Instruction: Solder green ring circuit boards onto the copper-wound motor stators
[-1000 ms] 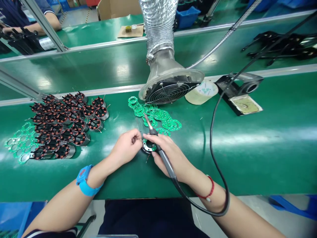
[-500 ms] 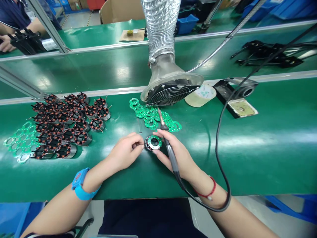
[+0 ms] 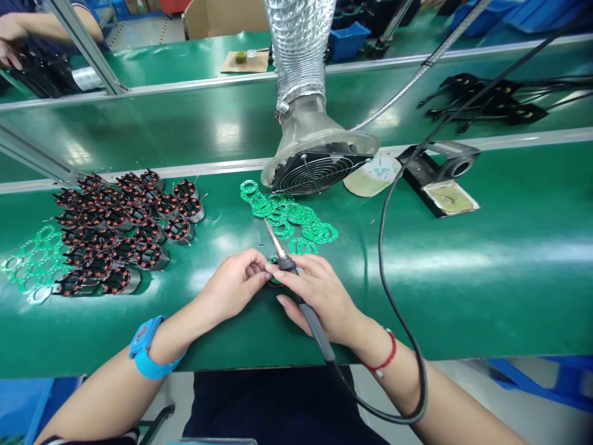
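My right hand [image 3: 324, 293] is closed around a soldering iron [image 3: 303, 300], whose metal tip points up and away to the left. Under its fingers is a motor stator [image 3: 274, 283] topped by a green ring-shaped circuit board, mostly hidden now. Curled fingers and thumb of my left hand [image 3: 236, 284] pinch at the stator's left edge; the exact grip is partly covered. Just beyond both hands lies a spread of loose green ring boards [image 3: 301, 216].
Rows of copper-wound stators [image 3: 115, 228] stand at left beside more green boards [image 3: 39, 259]. A fume extractor hood [image 3: 319, 154] hangs low ahead. Right of it are a tape roll [image 3: 373, 176] and an iron stand with sponge [image 3: 449, 198]. The iron's cable [image 3: 382, 235] loops at right.
My right hand and the soldering iron have shifted left, its fingers reaching over the stator to my left fingertips and covering the board. The left hand stays nearly in place.
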`<state>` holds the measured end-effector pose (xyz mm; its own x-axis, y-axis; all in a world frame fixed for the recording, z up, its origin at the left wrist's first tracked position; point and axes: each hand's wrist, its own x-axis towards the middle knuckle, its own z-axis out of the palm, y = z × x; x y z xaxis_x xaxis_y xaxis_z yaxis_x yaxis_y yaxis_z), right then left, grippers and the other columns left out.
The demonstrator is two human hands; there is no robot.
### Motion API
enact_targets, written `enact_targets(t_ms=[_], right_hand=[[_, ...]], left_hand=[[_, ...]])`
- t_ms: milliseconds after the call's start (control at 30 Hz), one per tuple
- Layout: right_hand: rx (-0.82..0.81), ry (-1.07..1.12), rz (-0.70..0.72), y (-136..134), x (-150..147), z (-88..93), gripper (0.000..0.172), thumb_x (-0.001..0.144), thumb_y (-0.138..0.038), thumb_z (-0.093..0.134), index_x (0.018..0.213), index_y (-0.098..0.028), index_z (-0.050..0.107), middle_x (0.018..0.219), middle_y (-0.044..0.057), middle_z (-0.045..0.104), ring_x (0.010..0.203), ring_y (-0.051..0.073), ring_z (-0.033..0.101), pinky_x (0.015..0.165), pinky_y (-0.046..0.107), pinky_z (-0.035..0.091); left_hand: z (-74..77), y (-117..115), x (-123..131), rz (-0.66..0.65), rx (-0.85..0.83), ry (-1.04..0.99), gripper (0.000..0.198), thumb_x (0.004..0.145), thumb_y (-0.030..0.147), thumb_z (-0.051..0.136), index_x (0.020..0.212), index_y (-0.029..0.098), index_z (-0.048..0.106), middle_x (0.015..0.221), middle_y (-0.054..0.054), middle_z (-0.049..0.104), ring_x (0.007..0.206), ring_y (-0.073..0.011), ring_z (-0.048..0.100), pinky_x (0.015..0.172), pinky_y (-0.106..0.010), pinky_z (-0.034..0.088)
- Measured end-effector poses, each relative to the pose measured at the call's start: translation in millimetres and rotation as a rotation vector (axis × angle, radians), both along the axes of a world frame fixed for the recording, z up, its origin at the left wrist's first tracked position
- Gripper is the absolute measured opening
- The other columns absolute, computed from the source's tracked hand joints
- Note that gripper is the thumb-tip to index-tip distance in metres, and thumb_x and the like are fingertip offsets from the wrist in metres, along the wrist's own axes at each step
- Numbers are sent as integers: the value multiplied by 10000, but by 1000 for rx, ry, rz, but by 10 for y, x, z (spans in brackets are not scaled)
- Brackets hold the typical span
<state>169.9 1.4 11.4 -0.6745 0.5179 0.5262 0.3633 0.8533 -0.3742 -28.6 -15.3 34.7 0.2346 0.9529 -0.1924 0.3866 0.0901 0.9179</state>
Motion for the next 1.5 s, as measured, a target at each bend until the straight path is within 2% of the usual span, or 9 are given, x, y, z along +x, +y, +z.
enact_targets(t_ms=[167, 333, 533, 600, 733, 833, 933, 1167, 1500], right_hand=[[-39, 13, -14, -7, -19, 7, 503, 829, -134, 531, 1314, -220, 426, 1045, 83, 686, 1062, 247, 576, 837, 431, 464], [-107, 50, -32, -4, -43, 22, 497, 830, -126, 516, 1308, -230, 423, 912, 59, 701, 890, 234, 620, 766, 410, 494], [-151, 160, -65, 11, -17, 57, 548, 858, -64, 472, 1362, -253, 368, 1056, 62, 721, 924, 226, 649, 800, 419, 503], [-163, 230, -99, 15, 7, 63, 548, 870, -59, 474, 1373, -247, 370, 996, 53, 740, 932, 224, 666, 798, 412, 507], [-173, 350, -175, 3, 73, 42, 451, 887, -135, 518, 1324, -230, 460, 834, 38, 742, 751, 206, 698, 678, 372, 525], [-241, 405, -230, -27, 128, 22, 316, 905, -241, 521, 1218, -227, 551, 872, 55, 732, 708, 200, 704, 643, 360, 552], [-307, 467, -247, -54, 173, 2, 234, 912, -305, 508, 1109, -229, 611, 806, 43, 720, 655, 196, 697, 635, 367, 573], [-319, 507, -214, -75, 204, -30, 185, 892, -309, 541, 1026, -237, 645, 823, 39, 721, 728, 212, 709, 652, 370, 584], [-348, 507, -258, -88, 193, -12, 182, 879, -302, 570, 1027, -237, 654, 842, 39, 725, 741, 211, 718, 648, 355, 594]], left_hand=[[-21, -14, -10, 34, -58, 2, 76, 848, 232, 514, 812, 177, 552, 695, 30, 553, 645, -101, 516, 619, -232, 414], [-57, 23, 10, 144, -179, -156, 99, 821, 260, 541, 788, 167, 528, 628, 45, 521, 571, -84, 501, 562, -217, 411], [-7, 102, -6, 171, -325, -267, 168, 748, 288, 611, 726, 161, 504, 566, 42, 552, 506, -70, 509, 526, -203, 409], [2, 126, -19, 167, -360, -285, 179, 738, 302, 615, 720, 156, 513, 568, 37, 560, 509, -68, 512, 524, -201, 403], [-13, 165, -24, 166, -385, -261, 198, 721, 322, 617, 707, 156, 510, 554, 46, 531, 490, -64, 483, 493, -194, 365], [-39, 171, -18, 144, -345, -187, 193, 737, 328, 594, 708, 165, 495, 549, 58, 493, 486, -66, 451, 479, -196, 329], [-58, 147, -11, 106, -215, -64, 183, 798, 331, 539, 719, 174, 489, 585, 56, 473, 525, -76, 438, 510, -211, 325], [-31, 86, 37, 98, 125, 287, 207, 892, 278, 435, 706, 190, 460, 600, 48, 421, 569, -102, 392, 562, -240, 295], [-28, 92, 101, 102, 265, 432, 190, 891, 215, 409, 702, 202, 426, 650, 24, 473, 616, -126, 442, 610, -253, 336]])
